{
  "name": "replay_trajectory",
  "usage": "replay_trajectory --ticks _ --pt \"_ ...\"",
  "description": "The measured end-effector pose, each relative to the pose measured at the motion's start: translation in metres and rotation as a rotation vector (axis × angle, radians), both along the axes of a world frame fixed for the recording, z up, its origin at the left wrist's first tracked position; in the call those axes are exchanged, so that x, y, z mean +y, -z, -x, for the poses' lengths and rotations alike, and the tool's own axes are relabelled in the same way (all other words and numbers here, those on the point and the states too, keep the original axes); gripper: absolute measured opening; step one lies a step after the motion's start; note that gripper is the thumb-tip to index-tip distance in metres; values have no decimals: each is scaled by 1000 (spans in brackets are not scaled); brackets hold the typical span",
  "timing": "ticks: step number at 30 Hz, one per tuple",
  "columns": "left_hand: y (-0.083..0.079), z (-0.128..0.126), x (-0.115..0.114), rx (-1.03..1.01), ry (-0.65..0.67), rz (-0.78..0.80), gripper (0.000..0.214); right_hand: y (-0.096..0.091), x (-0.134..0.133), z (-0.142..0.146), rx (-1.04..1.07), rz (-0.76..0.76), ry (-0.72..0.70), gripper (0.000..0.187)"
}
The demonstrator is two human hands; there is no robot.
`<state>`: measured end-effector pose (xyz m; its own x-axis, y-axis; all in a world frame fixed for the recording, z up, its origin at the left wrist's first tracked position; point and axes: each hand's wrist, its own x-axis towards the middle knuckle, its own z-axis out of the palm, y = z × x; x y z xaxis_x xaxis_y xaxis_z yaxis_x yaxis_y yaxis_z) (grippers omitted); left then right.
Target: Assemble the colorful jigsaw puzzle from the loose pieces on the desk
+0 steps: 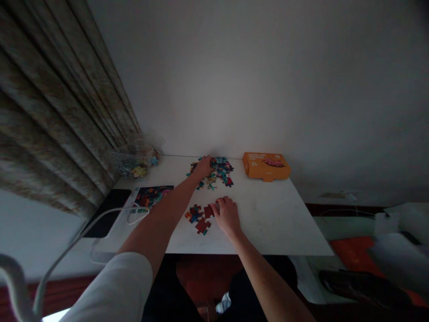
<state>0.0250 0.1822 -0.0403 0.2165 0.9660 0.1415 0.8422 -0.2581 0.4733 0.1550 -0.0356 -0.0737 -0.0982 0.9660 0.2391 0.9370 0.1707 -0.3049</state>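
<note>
My left hand (203,167) reaches far across the white table into a pile of loose jigsaw puzzle pieces (221,167). Its fingers are bent and closed down among the pieces, and what they grip is too small and dark to make out. Nearer to me, my right hand (227,214) rests on the tabletop with curled fingers. Its thumb and forefinger are at the edge of a red puzzle piece (209,211). That piece lies beside a small cluster of red and blue pieces (197,219), some of which appear joined.
A printed puzzle picture (147,195) lies left, partly behind my left forearm. Behind it sits a clear plastic bag (134,158) with more pieces. An orange puzzle box (267,166) stands at the back right. A black flat object (109,212) and a white cable (100,214) are at the left edge.
</note>
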Motion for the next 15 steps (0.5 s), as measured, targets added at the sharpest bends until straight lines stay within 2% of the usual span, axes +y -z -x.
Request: replay_trajectory --ticks 3,6,7,8,10,13,15 --pt "-2 -4 -8 -128 -110 -24 29 -1 0 0 -5 9 -1 26" --pt "-3 0 -31 -247 -192 -37 22 0 0 0 -3 3 -4 25" --pt "-2 5 -44 -293 -210 -39 21 0 0 0 0 -1 -7 25" --pt "1 11 -59 -423 -222 -29 21 0 0 0 4 -5 -10 25" --pt "9 24 -94 -613 -187 -11 21 0 -1 -1 12 -8 -13 24" --pt "24 43 -147 -643 -172 48 22 -1 -1 -1 24 -6 -21 21" --pt "32 50 -173 -594 -180 71 26 -2 -1 -1 33 -5 -25 19"
